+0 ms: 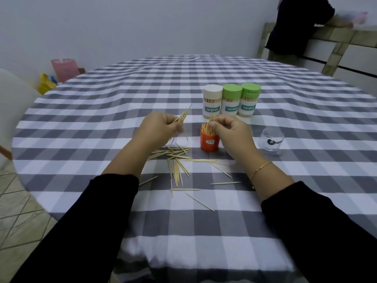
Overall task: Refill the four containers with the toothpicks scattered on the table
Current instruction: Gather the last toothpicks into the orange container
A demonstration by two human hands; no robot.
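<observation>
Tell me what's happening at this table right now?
A person is putting loose toothpicks into an open orange pot. The right hand pinches a few sticks just over the pot's mouth, while the left hand holds a small bundle. Three capped containers stand behind, already holding sticks. Many toothpicks lie scattered on the checked cloth, and a clear lid sits to the right.

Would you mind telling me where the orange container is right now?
In the head view, the orange container stands near the table's middle, just below the right hand, in front of the three lidded jars.
</observation>
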